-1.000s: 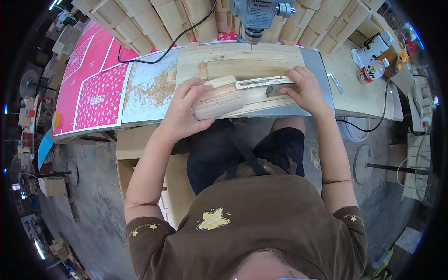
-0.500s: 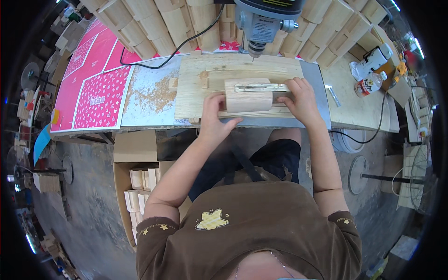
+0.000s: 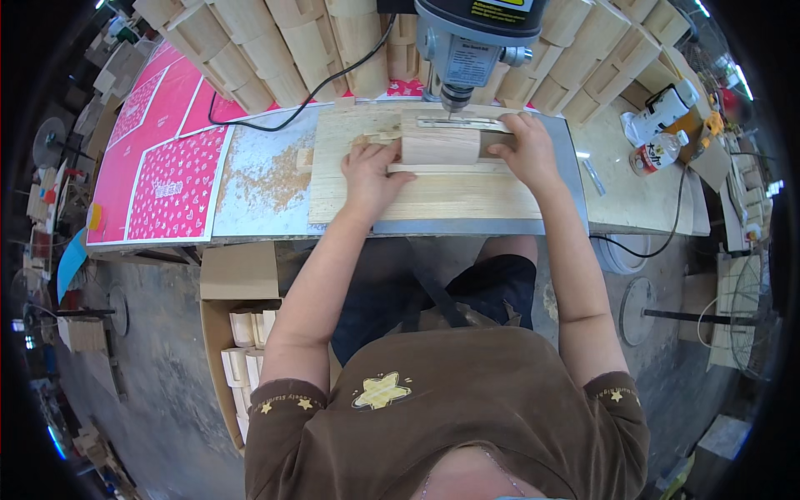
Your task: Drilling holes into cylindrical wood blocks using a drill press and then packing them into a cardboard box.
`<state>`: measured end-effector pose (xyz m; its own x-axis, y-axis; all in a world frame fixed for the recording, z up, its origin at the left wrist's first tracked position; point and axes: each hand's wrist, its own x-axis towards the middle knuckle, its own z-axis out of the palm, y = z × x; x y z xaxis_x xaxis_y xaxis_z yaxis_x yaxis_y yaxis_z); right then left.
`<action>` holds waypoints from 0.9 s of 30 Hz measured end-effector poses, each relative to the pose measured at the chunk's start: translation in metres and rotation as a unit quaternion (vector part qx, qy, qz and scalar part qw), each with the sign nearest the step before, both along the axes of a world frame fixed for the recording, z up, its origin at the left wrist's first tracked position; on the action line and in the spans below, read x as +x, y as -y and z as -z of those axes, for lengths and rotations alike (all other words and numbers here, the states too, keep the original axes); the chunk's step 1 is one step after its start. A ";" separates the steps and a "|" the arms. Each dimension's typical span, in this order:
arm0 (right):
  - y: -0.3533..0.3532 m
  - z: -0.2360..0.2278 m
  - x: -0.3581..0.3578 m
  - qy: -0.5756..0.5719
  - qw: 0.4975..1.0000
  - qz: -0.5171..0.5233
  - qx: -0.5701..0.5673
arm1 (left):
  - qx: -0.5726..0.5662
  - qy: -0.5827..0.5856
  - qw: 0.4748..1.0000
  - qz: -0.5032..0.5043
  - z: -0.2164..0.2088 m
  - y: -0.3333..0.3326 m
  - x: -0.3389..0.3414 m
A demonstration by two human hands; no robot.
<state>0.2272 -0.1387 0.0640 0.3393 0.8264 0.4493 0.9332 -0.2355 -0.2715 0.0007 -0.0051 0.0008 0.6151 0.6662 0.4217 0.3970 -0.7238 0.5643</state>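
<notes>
A pale wooden block with a rounded top lies on a wooden board beneath the drill press. Along its far side rests a narrow metal strip, right under the drill chuck. My left hand presses curled fingers against the block's left end, its thumb stretched out along the near side. With my right hand I grip the right end, fingers over the strip's end and thumb at the block's darker recessed part. Whether the bit touches the strip is too small to tell.
Stacked rounded wooden pieces line the back of the bench. A black cable and sawdust lie at the left. A plastic bottle stands at the right. Below, a cardboard box holds several wooden pieces.
Both hands have pushed the block and metal strip away from me, in under the drill chuck. The block has moved from the board's near part to its far part.
</notes>
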 end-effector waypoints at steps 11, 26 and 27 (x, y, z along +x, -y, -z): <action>-0.007 -0.068 0.036 -0.150 0.953 -0.102 0.241 | -0.058 0.003 0.998 0.039 0.002 -0.020 -0.019; 0.007 -0.143 -0.026 0.012 0.981 0.019 0.192 | -0.021 0.026 0.998 0.045 0.002 -0.017 -0.021; 0.014 -0.129 -0.043 0.034 0.977 0.028 0.210 | -0.020 0.039 0.998 0.050 0.000 -0.017 -0.021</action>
<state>0.1838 -0.1528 0.1926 0.3359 0.5459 0.7676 0.9414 -0.1675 -0.2928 -0.0204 0.0115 0.0007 0.6459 0.6202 0.4452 0.2785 -0.7344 0.6190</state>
